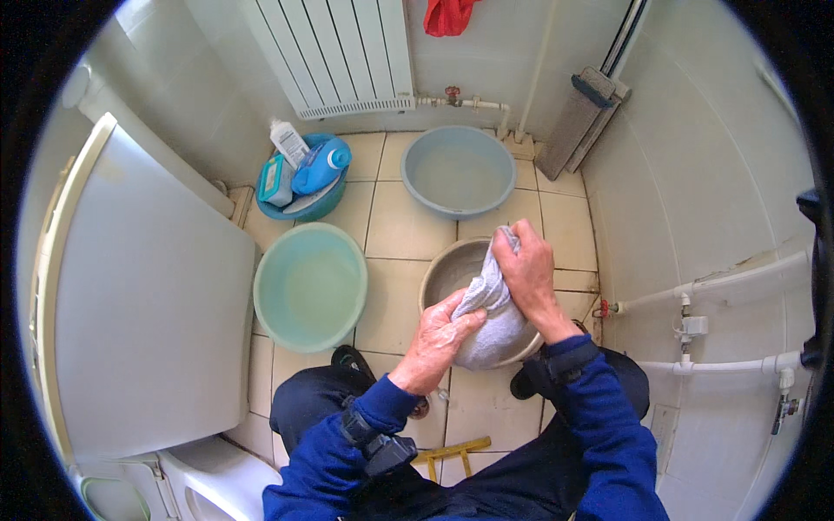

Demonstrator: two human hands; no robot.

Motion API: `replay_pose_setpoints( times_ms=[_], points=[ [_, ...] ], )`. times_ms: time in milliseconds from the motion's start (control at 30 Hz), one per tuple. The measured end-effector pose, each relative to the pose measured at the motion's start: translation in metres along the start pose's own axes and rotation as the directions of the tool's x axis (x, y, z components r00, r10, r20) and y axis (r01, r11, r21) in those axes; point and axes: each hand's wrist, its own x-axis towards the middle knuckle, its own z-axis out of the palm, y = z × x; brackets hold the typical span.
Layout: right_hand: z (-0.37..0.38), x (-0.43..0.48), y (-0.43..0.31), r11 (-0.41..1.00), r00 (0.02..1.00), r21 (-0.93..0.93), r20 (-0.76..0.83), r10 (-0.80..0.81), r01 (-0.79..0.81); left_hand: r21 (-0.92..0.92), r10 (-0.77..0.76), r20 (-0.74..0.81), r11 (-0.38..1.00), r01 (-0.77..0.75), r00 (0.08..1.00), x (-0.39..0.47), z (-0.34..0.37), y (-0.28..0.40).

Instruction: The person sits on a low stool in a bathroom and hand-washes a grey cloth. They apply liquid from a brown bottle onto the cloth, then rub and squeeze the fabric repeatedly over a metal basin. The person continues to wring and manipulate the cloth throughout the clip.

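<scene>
Over a beige-rimmed basin (427, 277) on the tiled floor, both hands grip a wet-looking pale grey-lilac cloth (492, 329). My left hand (435, 338) pinches its middle between thumb and fingers. Higher and to the right, my right hand (529, 273) is closed around the cloth's twisted upper end. The cloth's lower part hangs bunched over the basin's near side and hides much of the inside. A light green basin (362, 286) with cloudy liquid stands to the left. Beyond the beige-rimmed basin is a grey-blue basin (407, 179), also holding cloudy liquid.
A small blue tub (326, 208) holds a blue jug (319, 168) and other bottles. A white washing machine (156, 280) stands at the left, with a white toilet (228, 472) nearer. A flat mop (573, 130) leans in the far right corner; pipes (730, 366) line the right wall.
</scene>
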Motion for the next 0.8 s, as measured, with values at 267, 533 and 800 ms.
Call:
replay_pose_setpoints(
  times_ms=[267, 533, 800],
  points=[
    [0.01, -0.022, 0.012, 0.954, 0.959, -0.107, 0.041, -0.279, 0.282, -0.061, -0.099, -0.107, 0.994, 0.093, 0.989, 0.003, -0.003, 0.012],
    [-0.014, -0.019, 0.04, 0.388, 0.784, 0.681, 0.542, 0.303, -0.621, -0.293, -0.002, -0.21, 0.954, -0.062, 0.978, 0.002, -0.006, 0.036],
    [-0.025, -0.015, 0.025, 0.326, 0.804, 0.735, 0.542, 0.245, -0.595, -0.362, 0.054, -0.201, 0.924, -0.125, 0.978, 0.006, -0.016, 0.031]
  ],
)
